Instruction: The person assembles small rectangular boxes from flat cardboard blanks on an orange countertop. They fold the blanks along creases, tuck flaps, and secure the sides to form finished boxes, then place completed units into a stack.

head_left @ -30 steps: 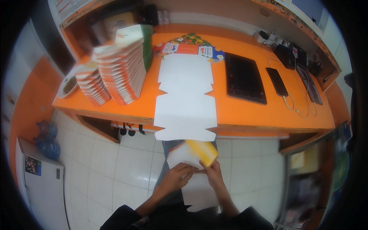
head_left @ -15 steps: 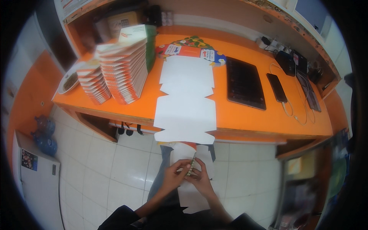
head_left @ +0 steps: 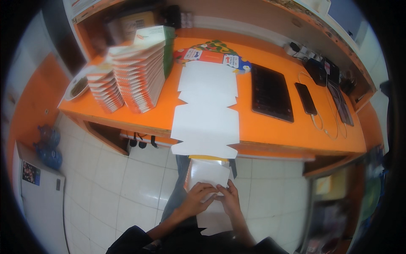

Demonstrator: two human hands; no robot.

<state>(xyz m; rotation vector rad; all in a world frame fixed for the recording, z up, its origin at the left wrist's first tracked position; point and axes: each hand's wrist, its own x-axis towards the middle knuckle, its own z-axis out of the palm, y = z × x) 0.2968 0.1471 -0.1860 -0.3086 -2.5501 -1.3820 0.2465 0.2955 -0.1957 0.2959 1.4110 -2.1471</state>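
Observation:
Over my lap is a partly folded cardboard box [head_left: 208,172], white inside, with an orange printed strip on its left side. My left hand [head_left: 196,200] is closed on its near edge, fingers bent over the white card. Beside it, my right hand [head_left: 229,198] grips the near right corner, thumb and fingers close to the left hand's fingertips. The fingers hide the fold between them. Below the hands another white card flap [head_left: 213,220] hangs over my legs. Just beyond, a flat unfolded box blank [head_left: 206,122], white side up, lies on the orange table and overhangs its front edge.
Tall stacks of folded boxes [head_left: 137,80] stand at the left of the orange table [head_left: 262,131], near a white dish [head_left: 76,86]. To the right lie a dark tablet [head_left: 272,93] and a phone [head_left: 305,98] on a cable. Colourful printed card [head_left: 211,55] lies behind the blank.
The box was tilted with a thin patterned edge showing between my fingers; now its white panel faces up. My right hand has shifted slightly right, and both hands stay on the card.

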